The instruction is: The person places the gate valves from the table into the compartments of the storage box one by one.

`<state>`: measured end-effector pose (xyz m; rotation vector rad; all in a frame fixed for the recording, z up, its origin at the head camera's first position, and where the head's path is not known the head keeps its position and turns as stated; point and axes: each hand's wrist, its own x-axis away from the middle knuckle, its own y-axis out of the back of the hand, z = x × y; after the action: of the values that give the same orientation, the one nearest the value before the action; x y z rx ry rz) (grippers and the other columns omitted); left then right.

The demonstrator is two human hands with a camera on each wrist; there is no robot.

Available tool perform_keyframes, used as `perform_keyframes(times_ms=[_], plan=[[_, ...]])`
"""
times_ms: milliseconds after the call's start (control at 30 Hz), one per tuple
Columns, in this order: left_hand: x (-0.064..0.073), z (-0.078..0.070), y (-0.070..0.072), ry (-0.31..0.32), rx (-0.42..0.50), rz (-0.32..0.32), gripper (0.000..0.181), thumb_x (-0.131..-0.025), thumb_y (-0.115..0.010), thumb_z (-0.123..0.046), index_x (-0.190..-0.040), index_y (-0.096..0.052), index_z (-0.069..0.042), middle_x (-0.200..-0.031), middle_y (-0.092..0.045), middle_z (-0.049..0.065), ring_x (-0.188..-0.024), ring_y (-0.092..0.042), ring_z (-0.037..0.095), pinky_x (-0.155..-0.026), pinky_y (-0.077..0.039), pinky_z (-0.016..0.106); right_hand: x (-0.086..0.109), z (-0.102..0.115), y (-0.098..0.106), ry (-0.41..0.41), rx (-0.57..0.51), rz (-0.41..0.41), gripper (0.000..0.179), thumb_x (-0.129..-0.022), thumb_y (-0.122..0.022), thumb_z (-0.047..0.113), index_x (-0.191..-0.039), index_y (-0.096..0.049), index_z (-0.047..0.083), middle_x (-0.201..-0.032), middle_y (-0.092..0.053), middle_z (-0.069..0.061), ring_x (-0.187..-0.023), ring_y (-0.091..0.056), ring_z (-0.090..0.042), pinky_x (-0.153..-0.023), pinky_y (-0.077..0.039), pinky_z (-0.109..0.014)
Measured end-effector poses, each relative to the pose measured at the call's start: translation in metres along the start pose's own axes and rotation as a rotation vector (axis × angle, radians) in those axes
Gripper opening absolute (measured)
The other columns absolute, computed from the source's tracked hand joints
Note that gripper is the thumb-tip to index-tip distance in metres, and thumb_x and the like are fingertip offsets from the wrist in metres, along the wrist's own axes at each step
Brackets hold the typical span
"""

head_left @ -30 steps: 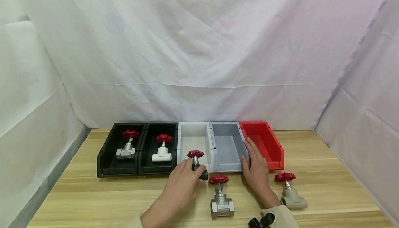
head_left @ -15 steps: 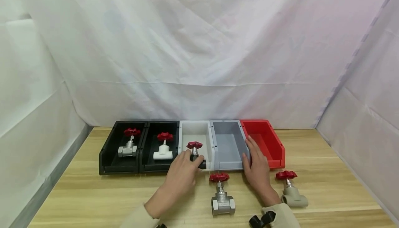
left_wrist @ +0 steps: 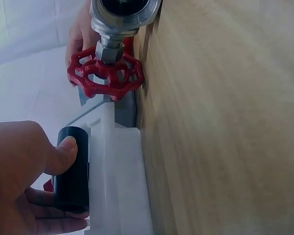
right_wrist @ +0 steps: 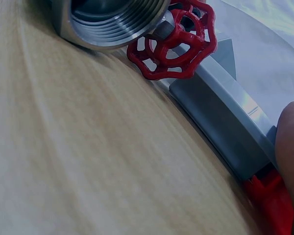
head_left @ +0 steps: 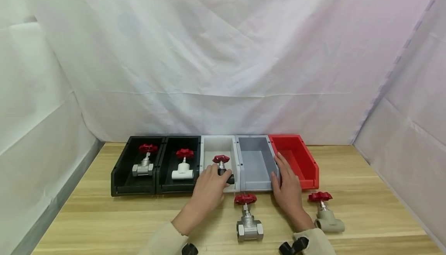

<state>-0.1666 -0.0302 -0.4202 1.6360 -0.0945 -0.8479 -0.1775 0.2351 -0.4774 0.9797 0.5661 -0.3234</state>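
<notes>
Two valves (head_left: 142,169) (head_left: 182,172) binned, two loose valves (head_left: 249,228) (head_left: 329,224) apparently outstanding; left hand (head_left: 208,187) pinches black valve (left_wrist: 72,190) at white bin (head_left: 218,145), right hand (head_left: 288,193) rests straight-fingered on grey bin (head_left: 257,162).

Wood-grain tabletop (head_left: 87,212); creased white backdrop cloth (head_left: 209,53) behind tabletop; white left sheet (head_left: 35,104), white right sheet (head_left: 414,111) flanking tabletop; gray band (head_left: 54,208) along tabletop's left.

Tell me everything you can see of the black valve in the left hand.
The black valve has a smooth, plastic-looking tubular body lying crosswise, a silvery stem and a red lobed handwheel uppermost. The left hand pinches the body, thumb on its near side, at the front of the white bin. Whether it touches the bin is unclear.
</notes>
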Motion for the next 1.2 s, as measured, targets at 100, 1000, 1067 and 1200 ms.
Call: perform_keyframes(times_ms=[100,1000,1067,1200], plan=[[-0.003,0.001,-0.004,0.019,-0.013,-0.001,0.025,-0.084,-0.073,-0.019,-0.108,-0.066,-0.014,-0.082,-0.056,0.014,-0.068,-0.051,0.024,-0.056,-0.045,0.032,0.001,0.000,0.000,-0.001,0.000,0.001,0.067,-0.086,-0.068,0.014,-0.147,-0.039,0.017,-0.152,-0.033,0.001,-0.127,-0.043,-0.029,-0.083,-0.043,-0.050],[-0.027,0.004,-0.021,0.072,-0.092,0.089,0.022,-0.077,-0.075,-0.012,-0.097,-0.067,-0.011,-0.078,-0.056,0.016,-0.072,-0.053,0.029,-0.064,-0.048,0.038,0.000,-0.001,-0.001,0.053,-0.001,-0.046,0.063,-0.086,-0.066,0.011,-0.144,-0.043,0.012,-0.150,-0.037,-0.003,-0.122,-0.047,-0.029,-0.073,-0.042,-0.044],[-0.028,0.003,-0.022,0.081,-0.095,0.113,0.019,-0.079,-0.074,-0.015,-0.096,-0.067,-0.011,-0.078,-0.057,0.016,-0.072,-0.054,0.029,-0.064,-0.048,0.038,0.000,-0.001,-0.001,0.044,0.000,-0.040,0.063,-0.086,-0.066,0.011,-0.144,-0.043,0.013,-0.150,-0.037,-0.002,-0.122,-0.047,-0.029,-0.074,-0.042,-0.044],[-0.030,0.003,-0.024,0.093,-0.093,0.146,0.016,-0.081,-0.074,-0.016,-0.095,-0.069,-0.010,-0.079,-0.058,0.017,-0.073,-0.055,0.029,-0.064,-0.049,0.038,0.000,-0.001,-0.001,0.032,-0.001,-0.033,0.064,-0.086,-0.067,0.012,-0.145,-0.043,0.014,-0.151,-0.036,0.000,-0.122,-0.048,-0.028,-0.076,-0.043,-0.045]])
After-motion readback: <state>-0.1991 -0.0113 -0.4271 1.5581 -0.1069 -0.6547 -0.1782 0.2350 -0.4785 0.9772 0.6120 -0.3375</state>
